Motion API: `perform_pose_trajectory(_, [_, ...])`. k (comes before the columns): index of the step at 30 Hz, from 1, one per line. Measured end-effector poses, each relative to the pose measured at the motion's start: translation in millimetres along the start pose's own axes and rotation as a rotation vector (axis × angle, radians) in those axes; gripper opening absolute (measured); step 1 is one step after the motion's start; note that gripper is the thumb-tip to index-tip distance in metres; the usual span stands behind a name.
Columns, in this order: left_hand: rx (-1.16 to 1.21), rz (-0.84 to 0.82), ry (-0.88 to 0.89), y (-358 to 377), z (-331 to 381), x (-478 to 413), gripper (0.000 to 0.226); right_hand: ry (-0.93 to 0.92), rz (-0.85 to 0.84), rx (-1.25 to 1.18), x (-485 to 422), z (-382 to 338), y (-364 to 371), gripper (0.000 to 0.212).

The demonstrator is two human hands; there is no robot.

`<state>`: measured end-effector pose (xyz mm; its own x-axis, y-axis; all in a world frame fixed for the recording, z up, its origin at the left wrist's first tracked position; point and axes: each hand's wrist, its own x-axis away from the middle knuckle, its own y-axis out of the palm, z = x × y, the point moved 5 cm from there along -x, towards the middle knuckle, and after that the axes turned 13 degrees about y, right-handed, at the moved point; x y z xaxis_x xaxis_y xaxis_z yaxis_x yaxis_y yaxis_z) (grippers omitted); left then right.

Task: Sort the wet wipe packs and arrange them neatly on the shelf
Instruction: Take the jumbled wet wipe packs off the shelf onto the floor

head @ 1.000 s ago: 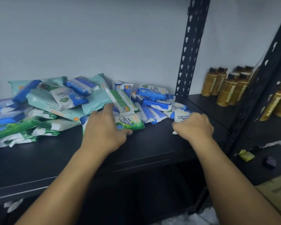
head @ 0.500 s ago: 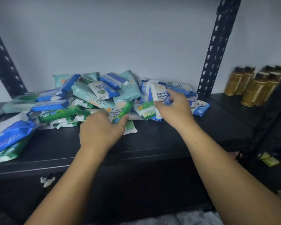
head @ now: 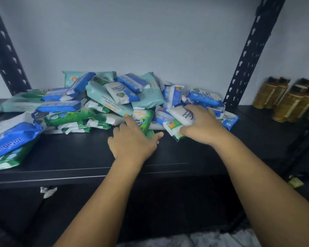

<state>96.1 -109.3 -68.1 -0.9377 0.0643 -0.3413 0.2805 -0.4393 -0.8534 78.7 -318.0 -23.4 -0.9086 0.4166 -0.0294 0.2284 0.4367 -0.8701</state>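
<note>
- Two bare forearms are seen reaching up from the lower edge onto a black shelf (head: 75, 154).
- The left hand (head: 132, 141) is laid palm down on the shelf, fingers spread and loosely curled over the near end of a green pine pack (head: 143, 120); whether the pack is actually pinched cannot be told.
- The right hand (head: 202, 125) is closed around a white pack (head: 183, 114), with a white-and-green pack (head: 173, 128) pressed just under its thumb.
- Just beyond and to the left of both hands, a loose pile of wet wipe packs (head: 112, 100) is heaped in blue, green and teal, the packs overlapping at mixed angles.
- Far to the left of the left hand, a large blue pack (head: 11, 139) is found lying near the shelf's front edge, on top of a green one.
- To the right of the right hand, past a perforated black upright (head: 246, 54), gold bottles (head: 289, 98) are ranged on a neighbouring shelf.
- Behind everything, a plain pale wall (head: 132, 32) is seen.
</note>
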Motion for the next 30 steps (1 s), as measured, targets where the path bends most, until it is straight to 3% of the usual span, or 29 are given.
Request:
perform_pose_trajectory(4, [-0.016, -0.005, 0.009, -0.5, -1.0, -2.0, 0.070, 0.024, 0.062, 0.096, 9.2, 12.6, 18.0, 0.084])
perform_pose_trajectory(9, [-0.048, -0.113, -0.002, -14.3, -17.3, -4.0, 0.062, 0.025, 0.183, 0.181, 28.1, 19.3, 27.2, 0.082])
perform_pose_trajectory(14, [-0.077, -0.269, 0.010, -34.9, -40.1, 2.4, 0.070, 0.092, 0.017, 0.279, 43.2, 24.8, 21.5, 0.089])
perform_pose_trajectory(17, [-0.181, -0.333, 0.026, -38.3, -43.1, 8.8, 0.074, 0.081, -0.099, 0.310, 50.9, 26.5, 18.4, 0.069])
perform_pose_trajectory(21, [-0.128, -0.283, 0.006, -41.3, -47.3, 19.3, 0.066, 0.066, -0.060, 0.247, 63.4, 28.6, 12.5, 0.053])
perform_pose_trajectory(27, [0.025, -0.114, -0.045, -77.0, -71.7, 50.6, 0.040, 0.083, 0.072, 0.164, 90.9, 31.8, -12.2, 0.068])
perform_pose_trajectory(30, [0.269, -0.072, -0.019, -93.5, -67.8, 86.3, 0.027, 0.124, -0.011, -0.001, 120.7, 36.0, -19.9, 0.051])
